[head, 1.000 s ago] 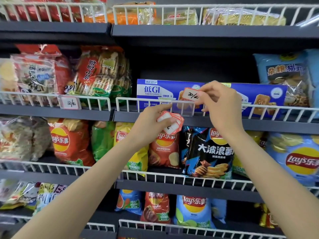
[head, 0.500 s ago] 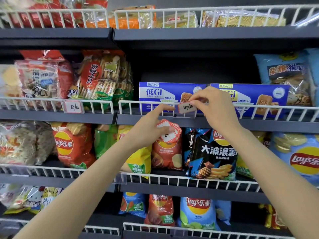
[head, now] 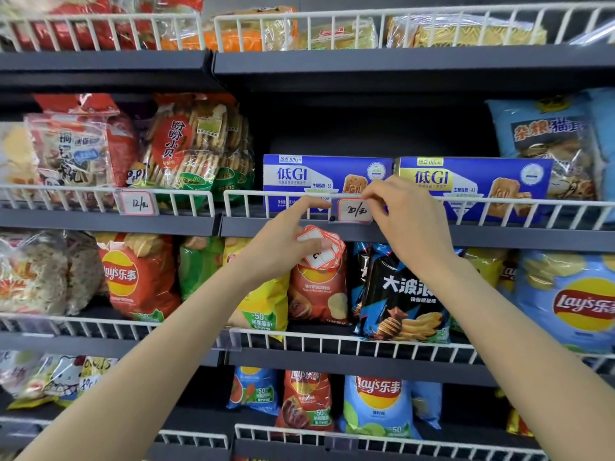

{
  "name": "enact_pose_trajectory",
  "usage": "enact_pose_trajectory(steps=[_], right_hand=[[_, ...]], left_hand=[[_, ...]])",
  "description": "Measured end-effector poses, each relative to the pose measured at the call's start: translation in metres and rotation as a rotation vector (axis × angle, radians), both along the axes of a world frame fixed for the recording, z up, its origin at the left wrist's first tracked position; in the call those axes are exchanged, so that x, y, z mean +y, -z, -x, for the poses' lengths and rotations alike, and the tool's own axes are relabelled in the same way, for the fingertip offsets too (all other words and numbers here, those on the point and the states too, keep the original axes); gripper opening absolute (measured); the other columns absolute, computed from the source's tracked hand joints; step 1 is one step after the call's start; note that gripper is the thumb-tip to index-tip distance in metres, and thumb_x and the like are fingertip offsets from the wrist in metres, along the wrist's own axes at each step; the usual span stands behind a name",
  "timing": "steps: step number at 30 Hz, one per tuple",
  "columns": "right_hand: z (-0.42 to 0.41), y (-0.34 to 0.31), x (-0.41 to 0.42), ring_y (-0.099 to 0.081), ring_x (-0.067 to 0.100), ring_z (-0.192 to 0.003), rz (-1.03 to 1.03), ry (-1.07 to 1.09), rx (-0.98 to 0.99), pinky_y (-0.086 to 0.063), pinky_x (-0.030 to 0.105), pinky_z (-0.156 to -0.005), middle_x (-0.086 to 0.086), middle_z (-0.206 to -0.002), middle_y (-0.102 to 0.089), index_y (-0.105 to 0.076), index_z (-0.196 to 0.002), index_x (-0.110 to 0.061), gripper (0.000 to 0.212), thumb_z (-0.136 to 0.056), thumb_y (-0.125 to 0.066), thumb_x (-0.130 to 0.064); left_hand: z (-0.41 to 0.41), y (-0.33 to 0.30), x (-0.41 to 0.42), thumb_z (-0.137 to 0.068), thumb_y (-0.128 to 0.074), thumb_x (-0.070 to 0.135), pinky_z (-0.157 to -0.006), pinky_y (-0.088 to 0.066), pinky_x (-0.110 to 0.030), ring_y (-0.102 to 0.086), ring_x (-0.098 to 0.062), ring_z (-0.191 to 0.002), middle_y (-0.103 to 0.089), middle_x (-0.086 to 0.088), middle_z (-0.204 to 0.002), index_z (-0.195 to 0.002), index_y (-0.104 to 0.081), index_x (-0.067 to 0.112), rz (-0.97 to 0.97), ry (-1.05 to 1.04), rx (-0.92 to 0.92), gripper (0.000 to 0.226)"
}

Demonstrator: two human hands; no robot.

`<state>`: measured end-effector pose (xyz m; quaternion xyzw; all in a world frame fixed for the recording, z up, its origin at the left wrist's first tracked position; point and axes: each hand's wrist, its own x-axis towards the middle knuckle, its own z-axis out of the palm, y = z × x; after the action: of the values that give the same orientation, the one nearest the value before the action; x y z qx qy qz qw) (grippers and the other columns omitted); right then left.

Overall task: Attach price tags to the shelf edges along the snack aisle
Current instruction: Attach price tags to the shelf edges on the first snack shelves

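Lowered from above the rail, the tag (head: 354,210) marked 20 now sits in its clear holder on the wire shelf edge (head: 432,202), before the blue boxes (head: 319,176). Right hand (head: 407,216) pinches its upper right corner; left hand (head: 286,242) grips spare tags (head: 319,247), forefinger pointing toward it. Another tag (head: 138,203) hangs leftward. Lower holders look unfilled.

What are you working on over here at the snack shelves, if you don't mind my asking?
A person is putting price tags on the wire shelf rail. The right hand pinches the "20" tag at its upper corner, seating it in the clear holder in front of the blue boxes. The left hand holds a stack of spare tags, its index finger pointing toward the holder. A "12" tag already sits on the rail to the left.
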<state>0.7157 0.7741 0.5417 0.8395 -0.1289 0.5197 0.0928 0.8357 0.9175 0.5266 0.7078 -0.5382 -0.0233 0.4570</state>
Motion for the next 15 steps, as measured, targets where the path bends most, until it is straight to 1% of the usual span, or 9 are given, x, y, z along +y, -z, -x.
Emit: enact_pose_trajectory(steps=[2,6,10,15], right_hand=[[-0.0020,0.0033,-0.0007,-0.055,0.016,-0.099,-0.045,0.002,-0.025,-0.044,0.025,-0.063,0.003,-0.106,-0.061,-0.063,-0.107,-0.014,0.021,-0.095,-0.051,-0.024],[-0.0047,0.0099,-0.0012,-0.053,0.014,-0.104,-0.089,-0.020,-0.059,-0.043,0.022,-0.065,0.005,-0.109,-0.058,-0.065,-0.110,-0.013,0.024,-0.093,-0.053,-0.024],[-0.0040,0.0064,0.0003,-0.053,0.013,-0.103,-0.118,-0.013,-0.060,-0.041,0.022,-0.064,0.002,-0.108,-0.058,-0.066,-0.111,-0.016,0.024,-0.093,-0.053,-0.026],[-0.0024,0.0029,0.0025,-0.054,0.014,-0.104,-0.072,0.002,-0.024,-0.044,0.024,-0.065,0.003,-0.109,-0.059,-0.065,-0.111,-0.015,0.025,-0.093,-0.053,-0.028]], left_hand=[[0.0002,0.0000,0.0001,-0.090,-0.060,0.022,-0.078,-0.059,-0.038,-0.065,-0.020,-0.096,-0.061,-0.004,-0.119,-0.127,-0.038,0.041,-0.002,-0.007,0.008,0.047],[0.0005,-0.0003,0.0001,-0.090,-0.060,0.022,-0.078,-0.059,-0.038,-0.065,-0.020,-0.096,-0.060,-0.004,-0.121,-0.128,-0.038,0.041,-0.003,-0.009,0.011,0.048],[0.0017,-0.0023,0.0001,-0.090,-0.060,0.022,-0.078,-0.058,-0.036,-0.064,-0.020,-0.098,-0.059,-0.004,-0.124,-0.129,-0.038,0.040,-0.003,-0.011,0.013,0.048],[0.0017,-0.0028,-0.0006,-0.089,-0.061,0.024,-0.082,-0.058,-0.040,-0.064,-0.020,-0.100,-0.057,-0.003,-0.129,-0.130,-0.038,0.039,0.003,-0.026,0.005,0.049]])
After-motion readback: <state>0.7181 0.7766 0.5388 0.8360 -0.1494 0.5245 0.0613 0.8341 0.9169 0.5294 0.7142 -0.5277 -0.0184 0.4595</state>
